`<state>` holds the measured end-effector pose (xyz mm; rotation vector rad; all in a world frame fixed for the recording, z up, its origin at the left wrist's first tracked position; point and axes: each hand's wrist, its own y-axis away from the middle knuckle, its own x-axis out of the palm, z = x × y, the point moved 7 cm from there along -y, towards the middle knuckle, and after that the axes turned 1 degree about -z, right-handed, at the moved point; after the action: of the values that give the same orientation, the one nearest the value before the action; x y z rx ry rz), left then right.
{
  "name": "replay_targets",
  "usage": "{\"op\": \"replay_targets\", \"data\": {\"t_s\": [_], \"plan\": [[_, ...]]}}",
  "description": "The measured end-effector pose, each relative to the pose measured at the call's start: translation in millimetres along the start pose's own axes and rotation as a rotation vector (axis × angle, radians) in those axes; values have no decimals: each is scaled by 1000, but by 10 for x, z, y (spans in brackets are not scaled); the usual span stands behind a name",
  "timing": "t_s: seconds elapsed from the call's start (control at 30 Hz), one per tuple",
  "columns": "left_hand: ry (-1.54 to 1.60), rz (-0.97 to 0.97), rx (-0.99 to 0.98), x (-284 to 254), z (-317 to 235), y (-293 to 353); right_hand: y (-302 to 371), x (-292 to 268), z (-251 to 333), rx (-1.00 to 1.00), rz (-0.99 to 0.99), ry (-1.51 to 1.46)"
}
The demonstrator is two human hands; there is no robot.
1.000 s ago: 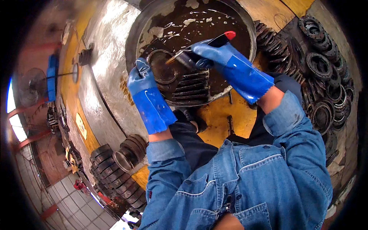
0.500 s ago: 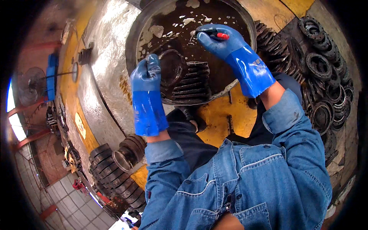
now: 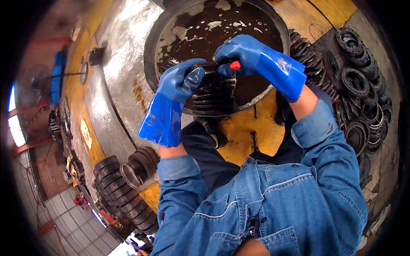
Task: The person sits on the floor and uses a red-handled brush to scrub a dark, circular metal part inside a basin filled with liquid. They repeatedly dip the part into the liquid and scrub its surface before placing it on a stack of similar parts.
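Note:
Both my hands wear blue rubber gloves and meet over a round metal basin (image 3: 152,64) of dark liquid with pale foam. My left hand (image 3: 181,79) is closed on a dark metal ring (image 3: 206,68), now seen nearly edge-on and mostly hidden by the fingers. My right hand (image 3: 241,53) is closed round a tool whose red handle end (image 3: 235,65) shows; its working end is hidden, against or close to the ring. Just below the hands, a row of dark ribbed rings (image 3: 213,100) stands inside the basin's near side.
Right of the basin, several dark rings lie in overlapping rows (image 3: 356,83), beside a leaning stack of dark plates (image 3: 307,57). At lower left are a long ribbed black stack (image 3: 124,194) and an open metal cylinder (image 3: 131,176). A fan (image 3: 38,87) stands far left.
My left hand has moved right and up, tilting the ring edge-on. The right hand has come down and slightly left, bringing the red-handled tool to the ring.

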<state>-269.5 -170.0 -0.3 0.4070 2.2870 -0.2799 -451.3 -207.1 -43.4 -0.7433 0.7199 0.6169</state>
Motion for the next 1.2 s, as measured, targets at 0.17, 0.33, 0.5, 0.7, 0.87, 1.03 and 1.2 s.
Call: {"op": "replay_targets", "data": {"t_s": [0.17, 0.33, 0.5, 0.7, 0.87, 1.03, 1.2], "plan": [[-190, -573, -115, -517, 283, 401, -99, 117, 290, 112, 13, -16], [617, -343, -734, -262, 538, 812, -3, 136, 418, 257, -124, 77], [667, -270, -760, 79, 263, 525, -55, 264, 782, 372, 4, 283], [359, -301, -971, -27, 734, 640, -190, 516, 1175, 249, 141, 368], [775, -499, -865, 15, 697, 802, 73, 216, 452, 548, -292, 67], [846, -456, -723, -21, 663, 685, 489, 82, -673, 1057, -313, 15], [982, -384, -625, 103, 674, 367, 769, 238, -1148, 1169, -535, -766]]}}
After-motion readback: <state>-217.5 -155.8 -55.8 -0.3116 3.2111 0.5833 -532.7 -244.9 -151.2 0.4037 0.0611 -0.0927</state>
